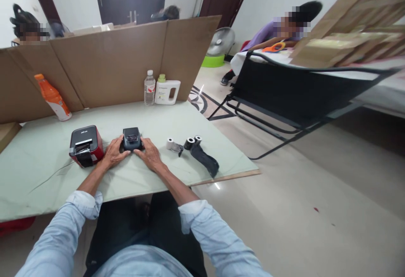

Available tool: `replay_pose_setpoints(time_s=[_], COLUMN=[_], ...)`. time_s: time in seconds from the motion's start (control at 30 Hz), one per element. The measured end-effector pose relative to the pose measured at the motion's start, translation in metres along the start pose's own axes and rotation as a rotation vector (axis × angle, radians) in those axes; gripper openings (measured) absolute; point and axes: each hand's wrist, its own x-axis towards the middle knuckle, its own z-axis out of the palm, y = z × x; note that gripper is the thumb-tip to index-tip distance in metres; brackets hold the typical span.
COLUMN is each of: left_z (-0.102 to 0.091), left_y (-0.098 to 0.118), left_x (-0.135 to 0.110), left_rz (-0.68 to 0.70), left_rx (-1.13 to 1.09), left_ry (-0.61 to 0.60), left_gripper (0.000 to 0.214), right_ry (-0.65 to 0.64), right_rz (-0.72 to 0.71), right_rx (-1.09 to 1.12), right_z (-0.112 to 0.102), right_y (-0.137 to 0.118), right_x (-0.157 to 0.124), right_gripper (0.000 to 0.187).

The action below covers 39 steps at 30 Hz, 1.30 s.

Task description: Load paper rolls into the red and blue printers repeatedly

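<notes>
A small black printer (pixel 132 138) with a dark window on top sits on the pale green table. My left hand (pixel 114 152) grips its left side, thumb at the near edge. From the right side, my right hand (pixel 149 153) holds the same printer, its thumb also at the near edge. Left of my hands stands a larger black and red receipt printer (pixel 86 145). Right of them lie a small white roll (pixel 170 142) with a crumpled dark strip and two dark rolls (pixel 190 142), beside a black strip of cloth or film (pixel 205 160).
A tall cardboard partition (pixel 120 63) runs along the table's back. Before it stand an orange bottle (pixel 53 96), a clear water bottle (pixel 149 88) and a white jug (pixel 167 92). At right are a black folding chair (pixel 284 91) and a person in purple (pixel 265 36).
</notes>
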Motion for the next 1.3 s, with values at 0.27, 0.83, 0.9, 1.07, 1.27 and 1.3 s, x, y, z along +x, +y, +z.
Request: replay_pose_setpoints(time_s=[0.27,0.83,0.9,1.07,1.27,1.3], left_z=[-0.010,-0.004,-0.005,-0.008,0.000,0.002], left_y=[-0.002,0.006,0.008,0.007,0.004,0.004], left_x=[0.015,0.006,0.005,0.011,0.044,0.049], left_rz=[0.012,0.011,0.001,-0.097,-0.592,-0.617], left_rx=[-0.131,-0.110,-0.090,-0.222,-0.436,-0.443], left_ry=[0.021,0.029,0.029,0.035,0.105,0.103], left_gripper=[0.089,0.087,0.086,0.069,0.038,0.040], right_ry=[-0.001,0.007,0.010,-0.002,-0.011,-0.013], right_rz=[-0.001,0.022,0.025,0.018,0.032,0.033], right_rx=[0.013,0.007,0.010,0.015,0.009,0.011], right_z=[-0.001,-0.001,-0.001,-0.002,-0.003,-0.003], right_y=[0.001,0.004,0.004,0.001,-0.002,-0.001], right_x=[0.000,-0.001,-0.001,0.000,0.000,0.000], right_gripper=[0.056,0.061,0.062,0.059,0.058,0.058])
